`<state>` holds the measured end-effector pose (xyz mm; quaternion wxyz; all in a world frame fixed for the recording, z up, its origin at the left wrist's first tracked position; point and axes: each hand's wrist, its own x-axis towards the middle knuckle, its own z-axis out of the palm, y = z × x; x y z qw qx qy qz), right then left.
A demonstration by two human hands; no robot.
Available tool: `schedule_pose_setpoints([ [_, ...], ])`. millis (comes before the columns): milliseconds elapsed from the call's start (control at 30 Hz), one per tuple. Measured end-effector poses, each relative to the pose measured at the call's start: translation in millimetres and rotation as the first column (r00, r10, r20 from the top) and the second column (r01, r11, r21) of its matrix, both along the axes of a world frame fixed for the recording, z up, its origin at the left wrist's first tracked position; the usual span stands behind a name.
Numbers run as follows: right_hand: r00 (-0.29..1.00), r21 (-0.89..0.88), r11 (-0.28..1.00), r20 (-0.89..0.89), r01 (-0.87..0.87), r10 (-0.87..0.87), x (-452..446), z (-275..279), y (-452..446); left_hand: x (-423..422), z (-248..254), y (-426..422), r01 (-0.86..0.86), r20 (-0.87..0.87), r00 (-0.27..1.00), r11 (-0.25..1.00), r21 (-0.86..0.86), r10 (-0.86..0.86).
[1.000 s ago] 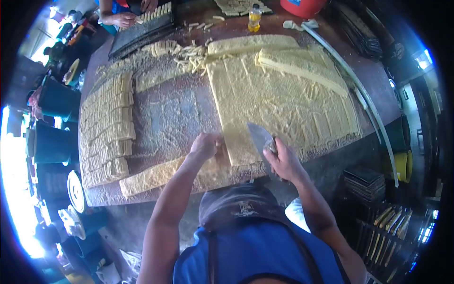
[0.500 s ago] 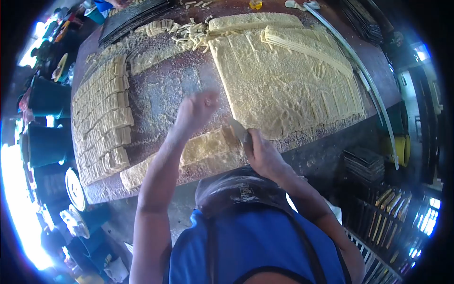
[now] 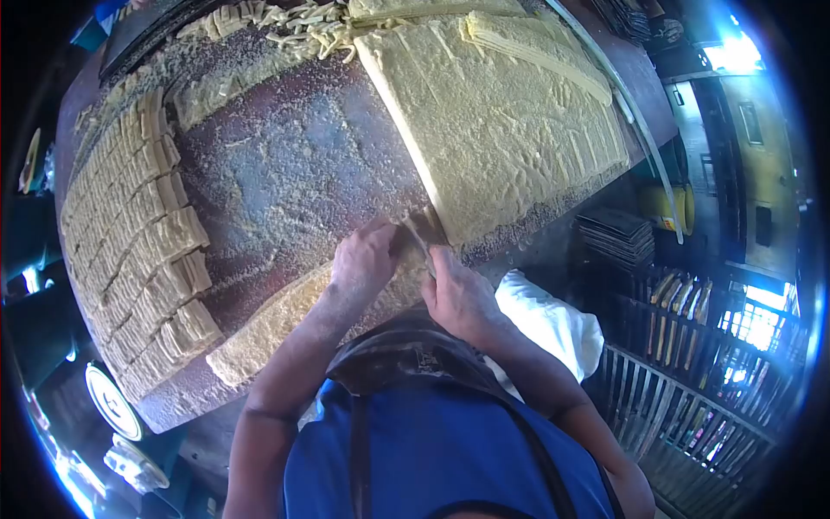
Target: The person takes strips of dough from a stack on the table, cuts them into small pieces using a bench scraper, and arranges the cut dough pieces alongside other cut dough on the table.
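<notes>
Big red-brown surface (image 3: 294, 156) dusted w/ pale flour-like crumbs; where dust is thick, things on it could skid. Largest item there: the pale dough-like sheet (image 3: 510, 138), right of centre, straight L edge running down to the near side. A crooked stroke or tug at that near corner could tear it or skew the edge, esp. if it sticks underneath. Rows of cut pieces (image 3: 143, 233) sit far L, well apart from the cutting; a wide swing of L forearm (image 3: 290, 368) could knock the end ones askew. Long strip (image 3: 268, 324) lies along the near edge, partly behind that forearm; leaning on it could squash it, or a nudge could send it over the side. White bag (image 3: 549, 324) is below the edge, by R forearm (image 3: 536, 372); poss. snag if the elbow drops.

R hand (image 3: 458, 290): fingers wrapped round the knife's handle, mostly hidden. L hand (image 3: 365, 259): fingers bunched, just beside the blade; can't tell if they pinch anything. Knife (image 3: 418, 235) is nr the sheet's near-L corner, blade angled up-L toward those L fingers. Main risk, I'd say: a nick, b/c floury grip slips, blade skids, or the hands block the view
</notes>
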<state>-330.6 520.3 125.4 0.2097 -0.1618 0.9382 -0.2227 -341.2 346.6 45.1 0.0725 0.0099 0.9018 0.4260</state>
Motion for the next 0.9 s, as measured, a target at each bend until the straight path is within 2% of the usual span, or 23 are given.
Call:
schedule_pose_setpoints([
  [67,0.993,0.047,0.998,0.118,-0.033,0.027,-8.5,11.7,-1.6,0.3,-2.7,1.1,-0.006,0.017,1.000,1.000,0.000,0.006],
  [133,0.990,0.019,0.999,0.134,-0.048,0.045,-24.3,-15.7,-9.4,1.6,-6.6,2.6,-0.049,-0.021,0.999,0.999,0.013,0.049],
  [200,0.985,-0.008,0.999,0.164,-0.044,0.045,-26.2,-52.1,-7.5,-0.7,-3.0,-2.8,-0.050,0.048,0.998,0.998,0.034,0.049],
  [267,0.999,-0.288,0.957,-0.051,-0.017,0.002,-19.7,-77.7,-2.4,1.0,-3.1,-7.0,-0.007,0.123,0.992,0.998,0.060,0.000],
  [300,0.998,-0.294,0.956,-0.059,-0.016,-0.002,-19.3,-59.5,-3.7,6.5,-0.3,-8.6,-0.003,0.115,0.993,0.999,0.054,-0.003],
  [367,0.988,-0.075,0.996,0.148,0.042,-0.030,-27.1,-3.3,-4.2,16.5,-3.0,-6.5,-0.069,-0.052,0.996,0.994,0.083,0.073],
  [400,0.983,-0.034,0.998,0.176,0.053,-0.046,-21.0,7.6,-8.1,16.3,-4.0,-7.4,-0.090,-0.069,0.993,0.991,0.102,0.097],
  [500,0.986,-0.009,1.000,0.166,0.012,-0.010,-6.7,-7.4,-11.8,14.9,6.8,-9.0,-0.068,0.022,0.998,0.996,0.052,0.067],
  [567,0.983,0.037,0.999,0.186,-0.005,-0.002,-7.1,-4.0,-14.5,15.8,-0.3,-8.5,-0.065,0.011,0.998,0.996,0.057,0.065],
  [667,0.953,0.126,0.992,0.299,-0.002,-0.036,-10.9,6.8,-19.9,14.7,2.1,-8.4,-0.064,0.046,0.997,0.996,0.056,0.062],
  [767,0.956,0.121,0.992,0.294,-0.039,0.001,-29.8,-20.6,-28.6,10.3,-10.1,-9.3,-0.091,0.087,0.993,0.992,0.085,0.084],
  [833,0.988,-0.050,0.999,0.155,-0.007,0.015,-25.4,-62.7,-30.2,20.8,-9.1,-8.6,-0.106,0.115,0.989,0.987,0.118,0.093],
  [867,0.998,-0.172,0.984,0.032,-0.045,0.051,-20.9,-72.5,-19.4,17.8,-2.9,-9.7,-0.090,0.073,0.994,0.990,0.105,0.083],
  [900,0.999,-0.177,0.984,0.026,-0.035,0.040,-18.8,-57.3,-19.3,17.1,3.1,-11.2,-0.066,0.033,0.997,0.993,0.093,0.064],
])
